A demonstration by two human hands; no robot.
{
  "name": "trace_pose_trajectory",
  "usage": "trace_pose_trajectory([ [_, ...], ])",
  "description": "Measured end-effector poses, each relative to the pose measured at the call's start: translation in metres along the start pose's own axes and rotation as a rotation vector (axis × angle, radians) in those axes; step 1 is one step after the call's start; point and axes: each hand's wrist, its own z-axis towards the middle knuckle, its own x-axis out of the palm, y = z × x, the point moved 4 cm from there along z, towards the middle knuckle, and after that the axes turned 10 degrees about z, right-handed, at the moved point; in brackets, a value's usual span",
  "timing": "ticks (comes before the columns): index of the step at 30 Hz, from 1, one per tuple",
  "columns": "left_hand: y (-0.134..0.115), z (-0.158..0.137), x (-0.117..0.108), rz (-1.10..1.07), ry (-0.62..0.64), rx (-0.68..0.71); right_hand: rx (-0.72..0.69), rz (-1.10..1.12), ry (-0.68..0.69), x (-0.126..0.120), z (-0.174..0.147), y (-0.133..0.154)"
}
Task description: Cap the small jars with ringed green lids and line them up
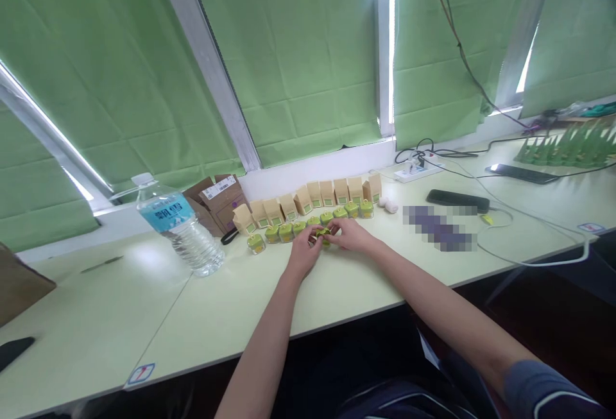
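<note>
My left hand (305, 251) and my right hand (347, 235) meet over the table, their fingers closed around a small green-topped box (323, 233). Much of that box is hidden by the fingers. Just behind them runs a row of similar small boxes with green tops, among them one at the left end (256, 244) and one at the right end (366, 208). Further back stands a line of small tan paper boxes (303, 201) with green labels.
A large water bottle (183, 233) stands left, by an open cardboard box (219, 204). To the right lie small white objects (389, 205), a black device (457, 201), a power strip (418, 169), cables, a phone (522, 174) and green pointed packages (568, 148). The table's front edge is close.
</note>
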Motion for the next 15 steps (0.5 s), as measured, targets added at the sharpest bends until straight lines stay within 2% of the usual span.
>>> trace_pose_trajectory([
  [15, -0.0009, -0.0016, 0.0005, 0.000, 0.001, -0.019, -0.036, -0.067, -0.030, 0.0013, -0.0015, 0.0069],
])
